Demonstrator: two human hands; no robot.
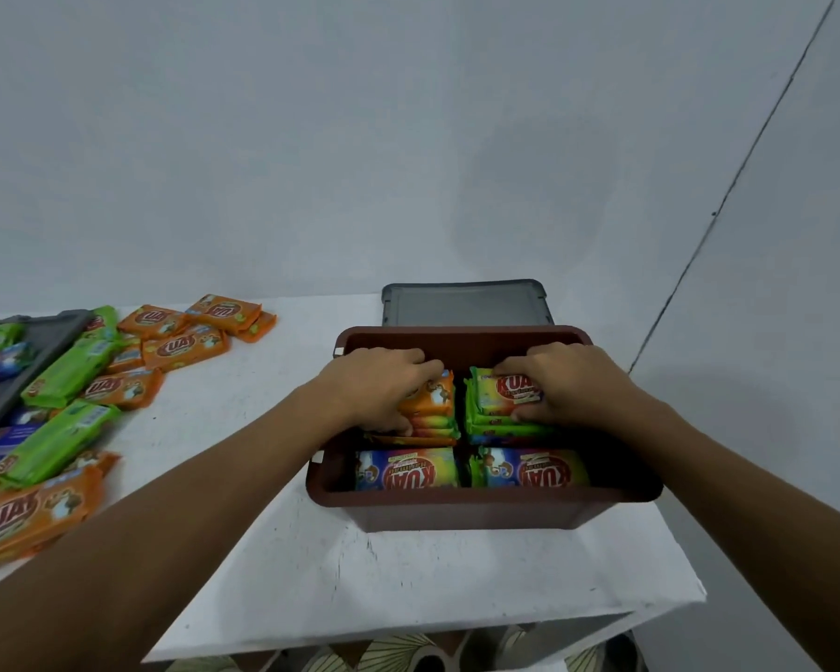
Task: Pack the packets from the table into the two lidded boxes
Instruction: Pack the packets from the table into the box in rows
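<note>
A rectangular brown plastic box [461, 506] with rounded corners stands open on the white, scuffed bench [311, 565]. Its flat grey lid [464, 305] lies just behind it. Inside, glossy foil packets sit in four stacks. The left hand [384, 385] has its grip closed over the orange stack [435, 409] at the far left; the right hand [561, 380] has its grip clamped on the green stack [500, 405] at the far right. Two blue-ended packets [408, 470] fill the near half. On the bench to the left, loose orange, green and blue packets [69, 380] lie in a heap beside a second grey lid [15, 375], partly covered.
</note>
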